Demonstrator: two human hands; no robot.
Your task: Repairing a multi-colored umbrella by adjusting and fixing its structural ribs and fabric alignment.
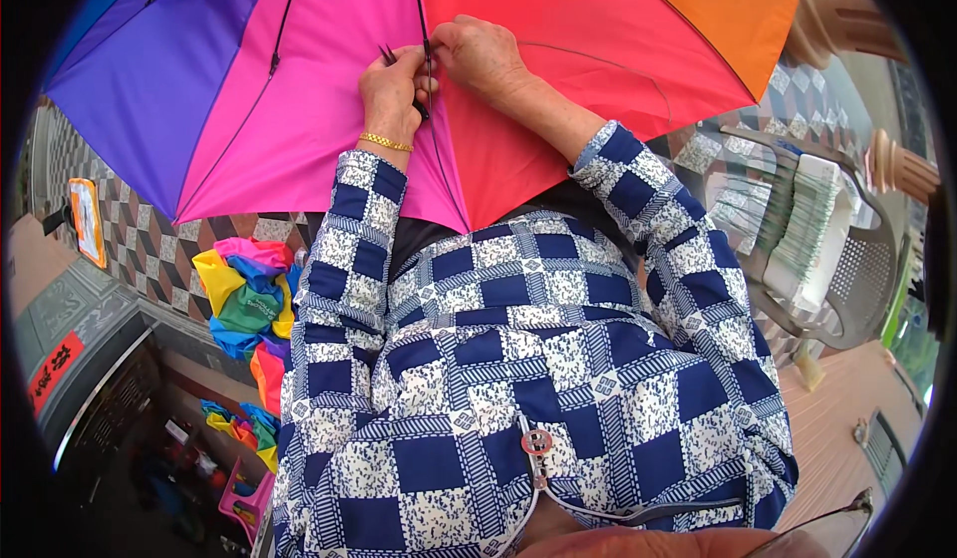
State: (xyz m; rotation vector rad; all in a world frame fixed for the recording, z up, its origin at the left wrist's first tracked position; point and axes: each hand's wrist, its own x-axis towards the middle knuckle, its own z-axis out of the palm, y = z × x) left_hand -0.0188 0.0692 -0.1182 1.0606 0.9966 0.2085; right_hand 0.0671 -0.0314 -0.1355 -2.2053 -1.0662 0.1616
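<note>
Spread over my lap lies an umbrella canopy [329, 149] with blue, purple, pink, red and orange panels, its inner side and thin black ribs [276, 62] facing me. My left hand [392, 87], with a gold bracelet at the wrist, is closed round a dark two-pronged tool [388, 55] beside the rib between the pink and red panels. My right hand [480, 57] pinches at that same rib from the right; whatever is between its fingertips is too small to make out. A thin thread [598, 59] curves across the red panel from near the right hand.
At the right stands a grey plastic chair [867, 279] bearing a white box [812, 214] of thin rods. Bunched multicoloured fabric [249, 299] sits to my left, with a pink basket [244, 503] lower down. Patterned tiles [130, 229] cover the floor.
</note>
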